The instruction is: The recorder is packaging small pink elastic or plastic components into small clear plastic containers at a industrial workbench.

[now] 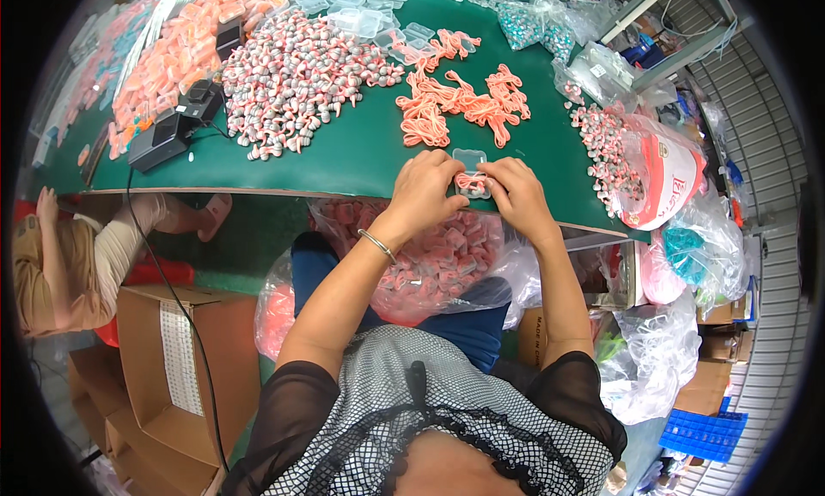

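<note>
At the near edge of the green table (361, 165), a small clear plastic case (469, 159) stands with its lid raised. Bunched coral cord (472, 183) fills its lower half. My left hand (423, 189), a metal bangle on its wrist, grips the case's left side with fingers closed. From the right, my right hand (519, 197) holds the case too, thumb and fingers at its edge by the cord. Whether earplugs lie under the cord I cannot tell. Just beyond the hands are looped bundles of coral cord (464, 101).
A big heap of grey-and-coral earplugs (292, 84) lies left of centre, with coral cases (172, 58) behind it. More earplugs spill from a white-and-red bag (666, 174) at right. A bag of filled cases (430, 264) rests at my lap. Cardboard boxes (185, 367) and a seated person (73, 255) are at left.
</note>
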Demonstrator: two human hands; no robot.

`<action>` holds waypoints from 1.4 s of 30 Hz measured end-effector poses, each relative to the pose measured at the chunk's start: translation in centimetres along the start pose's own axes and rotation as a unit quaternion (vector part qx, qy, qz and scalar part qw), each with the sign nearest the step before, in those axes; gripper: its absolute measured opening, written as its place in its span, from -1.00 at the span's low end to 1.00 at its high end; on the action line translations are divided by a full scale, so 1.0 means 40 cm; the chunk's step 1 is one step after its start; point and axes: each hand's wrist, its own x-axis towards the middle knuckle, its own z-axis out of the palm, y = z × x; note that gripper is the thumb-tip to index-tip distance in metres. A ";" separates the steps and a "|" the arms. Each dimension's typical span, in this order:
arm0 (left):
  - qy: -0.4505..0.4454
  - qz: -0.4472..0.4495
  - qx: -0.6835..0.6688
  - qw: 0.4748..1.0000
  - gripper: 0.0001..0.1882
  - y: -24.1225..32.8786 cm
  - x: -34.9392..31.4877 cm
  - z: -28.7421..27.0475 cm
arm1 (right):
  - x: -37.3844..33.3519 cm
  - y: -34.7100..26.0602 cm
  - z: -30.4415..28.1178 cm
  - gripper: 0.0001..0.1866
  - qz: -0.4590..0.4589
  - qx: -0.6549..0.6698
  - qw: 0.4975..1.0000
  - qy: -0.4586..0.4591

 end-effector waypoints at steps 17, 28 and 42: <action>0.010 0.009 0.000 1.000 -0.53 -0.006 -0.003 0.002 | 0.006 -0.004 -0.010 -0.87 0.019 -0.024 0.999 -0.006; 0.002 0.000 -0.020 1.000 -0.43 0.008 0.000 -0.008 | 0.068 0.036 0.028 -0.79 0.085 0.027 0.996 -0.011; 0.029 0.023 -0.024 0.999 -0.59 0.000 -0.009 -0.003 | -0.063 -0.015 0.058 -0.79 -0.046 0.056 0.984 0.162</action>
